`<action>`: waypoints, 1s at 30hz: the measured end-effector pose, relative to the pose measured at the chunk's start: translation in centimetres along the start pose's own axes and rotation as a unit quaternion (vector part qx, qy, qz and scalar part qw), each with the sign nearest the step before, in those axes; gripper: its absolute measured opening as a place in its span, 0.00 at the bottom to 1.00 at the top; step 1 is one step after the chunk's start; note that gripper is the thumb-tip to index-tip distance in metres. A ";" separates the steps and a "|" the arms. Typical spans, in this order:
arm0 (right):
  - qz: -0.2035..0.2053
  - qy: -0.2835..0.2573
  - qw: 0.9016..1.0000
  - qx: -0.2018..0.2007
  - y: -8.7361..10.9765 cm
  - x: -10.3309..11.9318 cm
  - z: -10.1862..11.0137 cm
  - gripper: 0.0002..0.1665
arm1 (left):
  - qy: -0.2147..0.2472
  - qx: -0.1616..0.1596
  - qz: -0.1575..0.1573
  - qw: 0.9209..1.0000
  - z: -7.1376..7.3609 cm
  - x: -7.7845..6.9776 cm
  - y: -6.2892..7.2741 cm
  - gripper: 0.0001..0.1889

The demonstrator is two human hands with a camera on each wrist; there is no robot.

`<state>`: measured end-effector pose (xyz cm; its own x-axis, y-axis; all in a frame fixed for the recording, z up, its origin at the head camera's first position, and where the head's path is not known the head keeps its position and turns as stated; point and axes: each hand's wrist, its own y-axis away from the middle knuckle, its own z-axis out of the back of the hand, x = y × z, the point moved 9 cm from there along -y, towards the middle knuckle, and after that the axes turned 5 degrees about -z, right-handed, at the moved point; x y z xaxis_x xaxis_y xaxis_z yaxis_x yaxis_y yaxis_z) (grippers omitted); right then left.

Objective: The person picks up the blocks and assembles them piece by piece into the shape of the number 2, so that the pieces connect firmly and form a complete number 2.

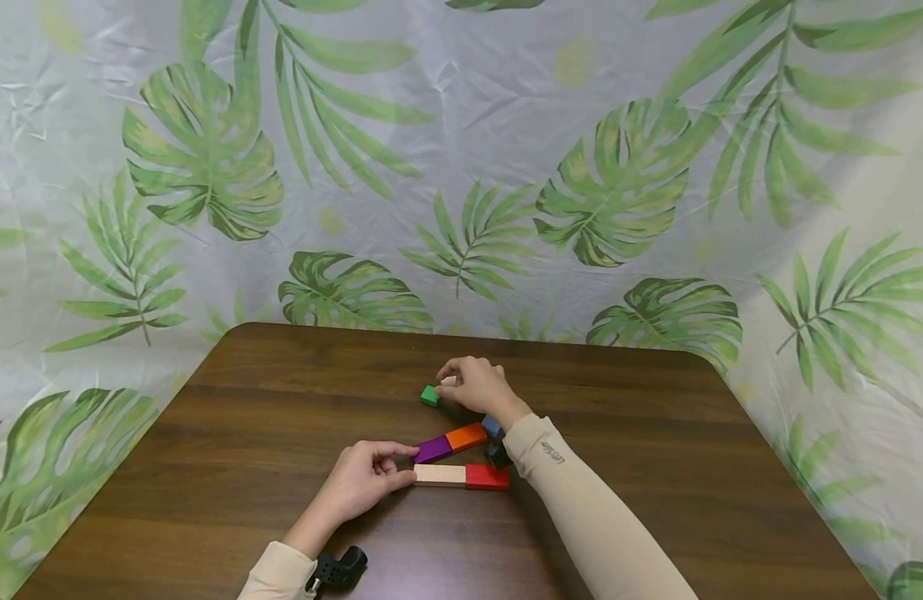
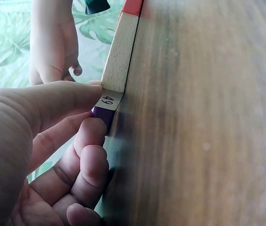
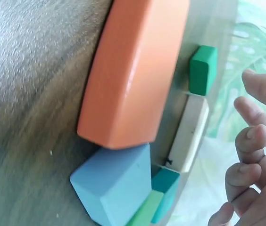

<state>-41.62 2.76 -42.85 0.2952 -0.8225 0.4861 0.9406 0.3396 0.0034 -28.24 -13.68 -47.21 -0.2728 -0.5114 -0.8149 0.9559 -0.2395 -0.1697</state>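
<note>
My left hand [image 1: 362,479] is at the left ends of two blocks. Its thumb touches a plain wooden block [image 1: 440,475] while the index finger meets a purple block [image 1: 433,450]; together they pinch the paired ends. The number 49 shows on the wooden end in the left wrist view. An orange block [image 1: 467,436] continues from the purple one, and a red block [image 1: 488,477] from the plain one. My right hand [image 1: 476,387] is above the table near a small green block [image 1: 429,395]. Its fingers are loosely bent, apart from the blocks in the right wrist view.
Under the right wrist lies a blue block [image 3: 114,183], touching the orange block's end. A whitish block [image 3: 188,134], a teal block [image 3: 165,190] and a light green block [image 3: 145,209] stand beyond. Leaf-patterned cloth [image 1: 461,167] hangs behind the brown table [image 1: 228,467].
</note>
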 end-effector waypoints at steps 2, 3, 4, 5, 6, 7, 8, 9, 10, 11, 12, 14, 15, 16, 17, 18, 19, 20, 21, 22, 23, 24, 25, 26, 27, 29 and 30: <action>0.005 -0.009 1.000 -0.004 0.1 -0.1 0.3 0.15 | 0.002 0.000 0.000 1.000 0.0 0.0 0.0 0.14; 0.006 -0.015 1.000 -0.005 0.2 -0.2 0.5 0.15 | 0.003 0.000 0.001 1.000 0.0 0.0 0.1 0.14; 0.007 -0.022 1.000 -0.006 0.3 -0.3 0.7 0.14 | 0.003 0.000 0.001 1.000 0.0 0.0 0.1 0.14; 0.008 -0.030 0.999 -0.008 0.4 -0.5 0.8 0.14 | 0.003 0.000 0.001 1.000 0.0 0.0 0.1 0.14; 0.009 -0.037 0.999 -0.009 0.5 -0.6 1.0 0.13 | 0.003 0.000 0.001 1.000 -0.1 0.1 0.1 0.14; 0.009 -0.047 0.999 -0.008 0.6 -0.7 1.1 0.13 | 0.003 0.000 0.000 1.000 -0.1 0.1 0.1 0.14; 0.010 -0.054 0.998 -0.009 0.8 -0.8 1.3 0.13 | 0.002 0.000 0.000 1.000 -0.1 0.1 0.1 0.14; 0.012 -0.063 0.998 -0.009 0.9 -0.9 1.5 0.13 | 0.002 0.001 0.000 1.000 -0.1 0.1 0.1 0.14; 0.012 -0.069 0.997 -0.010 1.0 -1.0 1.6 0.13 | 0.001 0.001 -0.001 1.000 -0.1 0.1 0.0 0.14; 0.014 -0.074 0.997 -0.011 1.2 -1.1 1.8 0.14 | 0.002 0.001 -0.001 1.000 -0.1 0.1 0.0 0.14; 0.015 -0.078 0.997 -0.011 1.3 -1.2 1.9 0.14 | 0.001 0.001 -0.001 1.000 -0.1 0.1 0.0 0.14; 0.016 -0.084 0.996 -0.012 1.6 -1.5 2.2 0.15 | 0.000 0.001 -0.003 1.000 -0.1 0.1 0.0 0.14; 0.017 -0.087 0.996 -0.012 1.7 -1.7 2.2 0.15 | -0.001 0.001 -0.003 1.000 -0.1 0.0 -0.1 0.14; 0.017 -0.089 0.996 -0.012 1.9 -1.8 2.3 0.15 | -0.001 0.001 -0.004 1.000 0.0 0.0 -0.1 0.14; 0.018 -0.093 0.995 -0.012 2.0 -1.9 2.4 0.15 | -0.001 0.001 -0.004 1.000 0.0 0.0 -0.1 0.14; 0.019 -0.097 0.995 -0.012 2.2 -2.0 2.5 0.15 | -0.001 0.002 -0.004 1.000 0.0 0.0 -0.1 0.14; 0.019 -0.101 0.995 -0.012 2.3 -2.1 2.6 0.16 | -0.001 0.002 -0.004 1.000 0.0 0.0 -0.1 0.14; 0.020 -0.106 0.994 -0.012 2.5 -2.2 2.6 0.16 | -0.001 0.002 -0.003 1.000 0.0 0.0 -0.1 0.14; 0.020 -0.109 0.994 -0.013 2.7 -2.3 2.7 0.16 | 0.000 0.002 -0.003 1.000 0.0 -0.1 -0.1 0.14; 0.020 -0.112 0.993 -0.013 2.8 -2.4 2.8 0.16 | 0.000 0.002 -0.002 1.000 0.0 -0.1 0.0 0.14; 0.020 -0.114 0.993 -0.014 3.0 -2.5 2.9 0.17 | 0.001 0.002 -0.001 1.000 0.0 -0.1 0.0 0.14; 0.020 -0.116 0.993 -0.014 3.2 -2.6 2.9 0.17 | 0.002 0.001 0.000 1.000 0.0 -0.1 0.0 0.14; 0.019 -0.118 0.993 -0.014 3.4 -2.8 3.0 0.17 | 0.002 0.001 0.000 1.000 0.0 -0.1 0.0 0.14; 0.018 -0.121 0.992 -0.013 3.5 -3.0 3.0 0.17 | 0.002 0.001 0.001 1.000 0.0 -0.1 0.0 0.14; 0.018 -0.123 0.992 -0.013 3.7 -3.1 3.0 0.17 | 0.002 0.001 0.000 1.000 0.0 -0.1 0.0 0.14; 0.018 -0.129 0.991 -0.013 4.1 -3.3 3.2 0.16 | 0.002 0.001 0.000 1.000 0.0 -0.1 0.0 0.14; 0.019 -0.134 0.991 -0.012 4.3 -3.5 3.3 0.16 | 0.003 0.001 -0.001 1.000 0.0 0.0 0.0 0.14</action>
<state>-39.13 8.56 -41.67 0.2778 -0.6576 0.7003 0.9346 0.3536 -0.0387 -28.23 -13.64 -47.18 -0.2732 -0.5064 -0.8179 0.9554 -0.2421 -0.1692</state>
